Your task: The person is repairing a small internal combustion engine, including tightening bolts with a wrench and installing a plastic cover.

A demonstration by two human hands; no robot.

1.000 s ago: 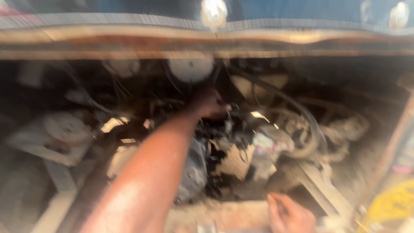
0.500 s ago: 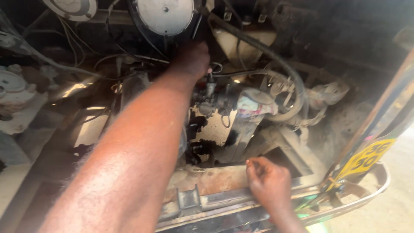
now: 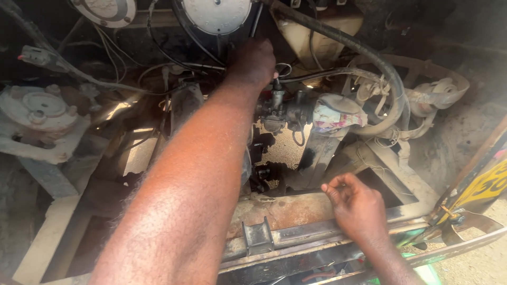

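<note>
My left arm reaches deep into a dirty engine bay. My left hand (image 3: 252, 63) curls over the parts just left of and above a small dark carburetor (image 3: 280, 108); its fingers are hidden behind it. A rag-wrapped part (image 3: 338, 113) sits right of the carburetor. A thick black hose (image 3: 369, 58) arcs above it. My right hand (image 3: 356, 208) hovers at the rusty front frame rail (image 3: 285, 211), thumb and fingertips pinched together, with nothing visible in them.
A round white cap (image 3: 216, 13) and a cream tank (image 3: 317, 31) sit at the back. A grey cast housing (image 3: 39, 113) is at the left. Loose wires cross the bay. A yellow panel (image 3: 483, 187) and a bumper edge lie at the right.
The view has dropped and moved closer into the bay. My left hand stays by the carburetor. My right hand has shifted slightly along the frame rail and its fingers have closed together.
</note>
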